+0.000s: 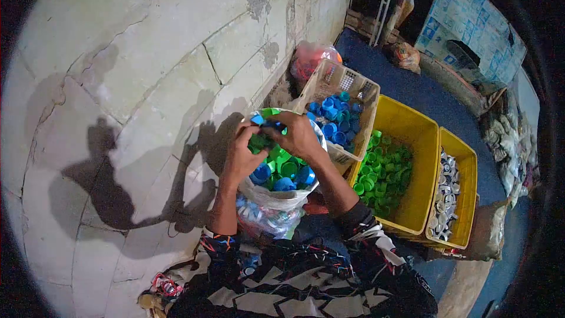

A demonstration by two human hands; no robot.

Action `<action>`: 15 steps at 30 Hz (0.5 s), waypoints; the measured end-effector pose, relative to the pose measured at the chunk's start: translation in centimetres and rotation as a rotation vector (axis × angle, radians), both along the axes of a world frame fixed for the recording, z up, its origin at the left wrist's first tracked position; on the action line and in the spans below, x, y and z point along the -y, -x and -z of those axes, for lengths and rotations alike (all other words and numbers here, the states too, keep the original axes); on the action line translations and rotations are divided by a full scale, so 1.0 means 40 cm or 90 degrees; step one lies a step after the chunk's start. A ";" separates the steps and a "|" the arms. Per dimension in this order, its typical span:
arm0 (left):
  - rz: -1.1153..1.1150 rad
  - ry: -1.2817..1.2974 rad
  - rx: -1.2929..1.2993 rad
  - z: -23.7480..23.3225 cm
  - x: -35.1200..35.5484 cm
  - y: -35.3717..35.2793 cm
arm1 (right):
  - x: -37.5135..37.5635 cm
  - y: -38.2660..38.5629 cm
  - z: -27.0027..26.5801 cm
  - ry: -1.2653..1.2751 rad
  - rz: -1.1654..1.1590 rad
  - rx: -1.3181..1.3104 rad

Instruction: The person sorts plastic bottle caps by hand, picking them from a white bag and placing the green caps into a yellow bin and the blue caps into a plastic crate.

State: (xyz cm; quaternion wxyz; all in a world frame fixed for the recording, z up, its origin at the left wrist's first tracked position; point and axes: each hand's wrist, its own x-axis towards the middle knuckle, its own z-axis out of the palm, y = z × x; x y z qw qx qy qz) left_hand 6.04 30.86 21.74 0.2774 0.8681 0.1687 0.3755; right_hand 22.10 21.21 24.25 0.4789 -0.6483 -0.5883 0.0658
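A white sack (276, 198) stands against the wall, its open mouth full of green plastic caps (289, 169) and blue plastic caps (285, 184). Over the caps, my left hand (240, 152) reaches in from the left with curled fingers. My right hand (299, 136) comes from the right, its fingers bent toward the left ones. The hands nearly meet at the back of the sack's mouth. Dark shadow and the fingers themselves hide what lies between them. A blue cap shows just beyond the fingertips.
To the right stand a cream crate (363, 90) with blue caps, a yellow crate (416, 141) with green caps, and a narrower yellow crate (468, 168) with white and grey caps. A cracked block wall (135, 106) rises at left. A red-filled plastic bag (309, 62) sits behind.
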 end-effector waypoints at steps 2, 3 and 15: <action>0.002 0.002 -0.001 0.011 0.002 0.002 | 0.007 -0.001 0.013 -0.063 0.054 -0.003; 0.008 0.005 0.003 0.026 0.000 0.004 | 0.012 0.000 0.020 -0.092 0.079 -0.006; 0.054 0.324 0.135 0.118 -0.012 0.065 | 0.025 -0.093 0.204 0.188 0.272 -0.065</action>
